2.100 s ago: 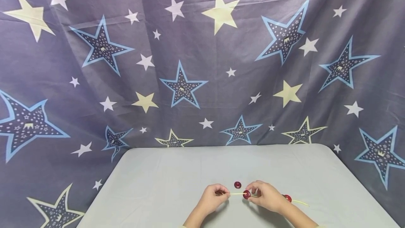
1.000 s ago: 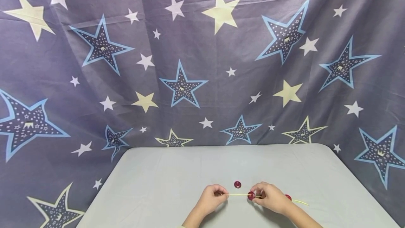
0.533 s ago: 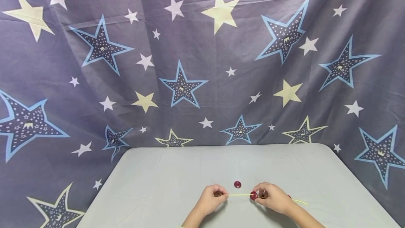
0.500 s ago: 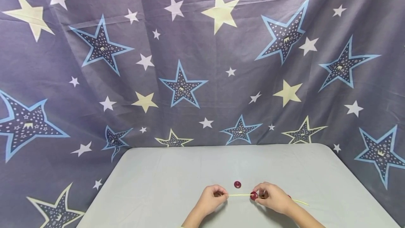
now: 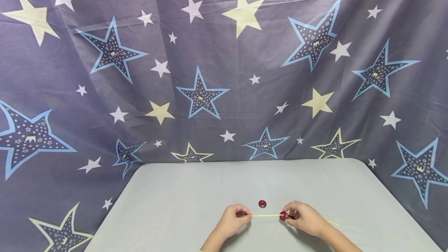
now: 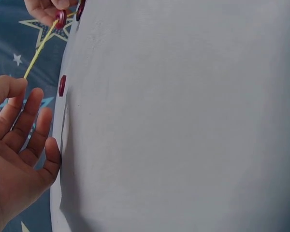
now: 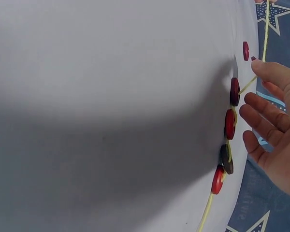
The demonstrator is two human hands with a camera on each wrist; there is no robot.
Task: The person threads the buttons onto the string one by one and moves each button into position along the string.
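Between thumb and index finger, my left hand [image 5: 234, 221] pinches a yellow string [image 5: 266, 215], which runs taut to the right. My right hand [image 5: 306, 219] pinches a dark red button [image 5: 283, 216] with the string passing through it. A loose dark red button [image 5: 262, 203] lies flat on the table, beyond the string and between the hands. In the right wrist view, several red and dark buttons [image 7: 230, 124] sit in a row along the string under my right hand [image 7: 278, 121]. My right forearm and hand hide these in the head view.
A pale grey cloth covers the table [image 5: 182, 193]. Behind it hangs a dark curtain [image 5: 224, 49] printed with stars. The string's tail [image 5: 334, 224] lies on the table, right of my right hand.
My right hand has moved right with its button along the string, so more string shows between the hands. My left hand has hardly moved, and the loose button stays put.
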